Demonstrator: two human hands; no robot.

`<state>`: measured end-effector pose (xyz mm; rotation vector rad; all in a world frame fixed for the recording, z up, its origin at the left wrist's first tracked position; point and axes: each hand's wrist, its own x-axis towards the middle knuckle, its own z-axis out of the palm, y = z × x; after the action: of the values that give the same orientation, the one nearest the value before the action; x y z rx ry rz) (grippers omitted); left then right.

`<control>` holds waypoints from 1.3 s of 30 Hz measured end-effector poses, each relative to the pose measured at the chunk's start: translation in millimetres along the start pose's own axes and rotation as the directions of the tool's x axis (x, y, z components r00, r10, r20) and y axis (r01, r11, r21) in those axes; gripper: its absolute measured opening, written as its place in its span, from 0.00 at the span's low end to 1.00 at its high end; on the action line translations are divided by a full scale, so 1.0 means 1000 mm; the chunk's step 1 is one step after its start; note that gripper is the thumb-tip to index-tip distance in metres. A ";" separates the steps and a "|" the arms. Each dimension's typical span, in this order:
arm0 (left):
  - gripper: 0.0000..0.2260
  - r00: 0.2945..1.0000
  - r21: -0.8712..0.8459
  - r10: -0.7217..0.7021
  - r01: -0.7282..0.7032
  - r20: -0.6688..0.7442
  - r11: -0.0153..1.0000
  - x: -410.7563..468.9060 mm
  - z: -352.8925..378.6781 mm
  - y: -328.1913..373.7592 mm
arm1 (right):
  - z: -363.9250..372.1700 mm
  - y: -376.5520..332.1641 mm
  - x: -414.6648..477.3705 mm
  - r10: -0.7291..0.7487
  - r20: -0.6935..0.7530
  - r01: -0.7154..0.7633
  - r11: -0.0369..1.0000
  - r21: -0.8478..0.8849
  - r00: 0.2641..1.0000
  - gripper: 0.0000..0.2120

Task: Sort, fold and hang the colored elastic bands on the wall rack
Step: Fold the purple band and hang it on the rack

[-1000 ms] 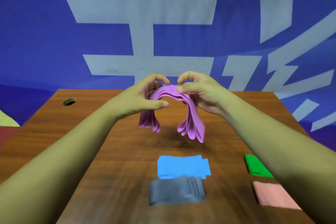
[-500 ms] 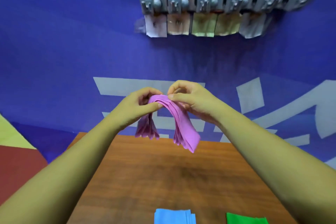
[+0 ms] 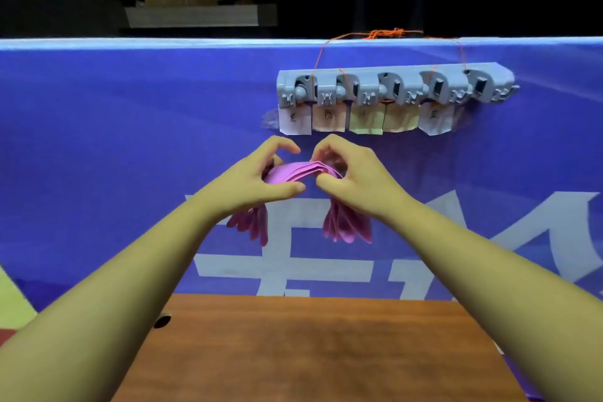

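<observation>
A bundle of folded purple elastic bands [image 3: 295, 171] arches between both hands, its two ends hanging down on either side. My left hand [image 3: 257, 181] pinches the left part of the arch and my right hand [image 3: 350, 179] pinches the right part. The grey wall rack [image 3: 394, 85] with several clips hangs on the blue banner, above and to the right of my hands. Small paper labels [image 3: 362, 119] hang under its clips. The bands sit just below the leftmost label. No bands hang on the rack.
A brown wooden table [image 3: 310, 346] with a round cable hole [image 3: 162, 320] lies below my arms. The blue banner [image 3: 130, 140] with white characters stands behind it. Orange string [image 3: 385, 33] ties the rack to the banner's top edge.
My hands have lifted the purple bands up from above the table toward the rack. The view has tilted up, so the blue, grey, green and pink bands on the table are out of sight.
</observation>
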<state>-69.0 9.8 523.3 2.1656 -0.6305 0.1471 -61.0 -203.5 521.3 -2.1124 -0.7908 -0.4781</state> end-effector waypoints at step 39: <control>0.12 0.907 -0.012 0.324 -0.339 -0.269 0.941 0.115 -0.066 -0.076 | 0.047 0.019 0.119 0.117 -0.324 -0.118 0.993 0.017 0.939 0.14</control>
<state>75.3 54.3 547.4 1.9225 -0.8315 0.5827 41.7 -130.9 550.8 -1.9985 -0.4721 -0.7388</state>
